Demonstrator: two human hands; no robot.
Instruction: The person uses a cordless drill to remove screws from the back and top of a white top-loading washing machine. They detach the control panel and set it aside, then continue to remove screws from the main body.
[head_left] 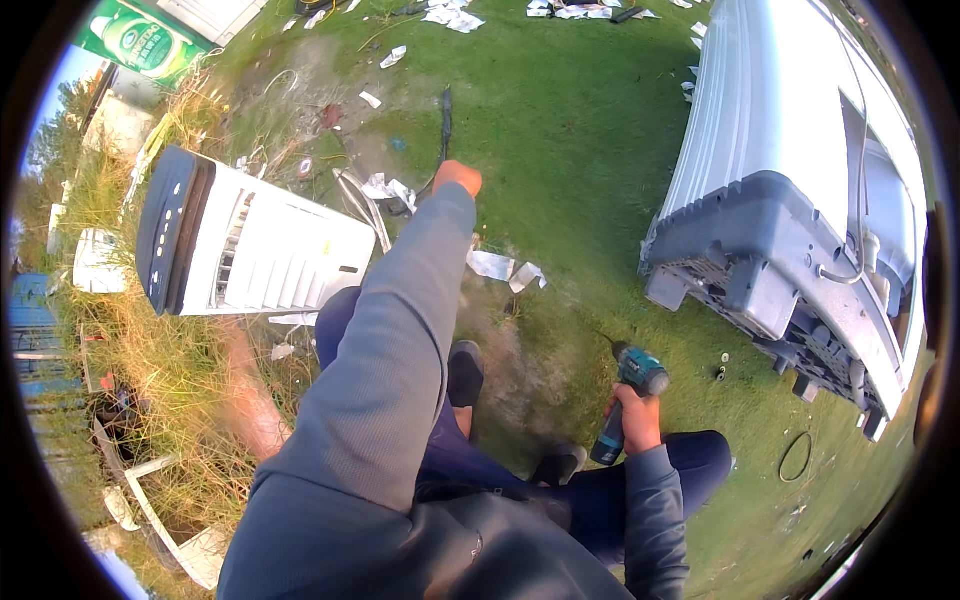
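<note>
My right hand [640,418] is wrapped round the handle of a teal and black cordless drill [643,368], above the grass by my right knee. The drill's thin bit points up and to the left. My left arm reaches far forward, and its hand [458,178] is closed in a fist. Right at the fist's edge a long black strip [446,120] runs; I cannot tell whether the fingers hold it. To the right, a white washing machine [740,110] lies tipped over, its grey plastic base [740,225] facing me. A grey hose [860,240] hangs along it.
At the left, a white air cooler [300,245] with a dark top lies on the ground. Paper scraps [490,264] litter the green ground. A thin loop of cord [796,457] lies at the lower right. Dry grass and scrap border the left side. A green panel [140,42] stands far left.
</note>
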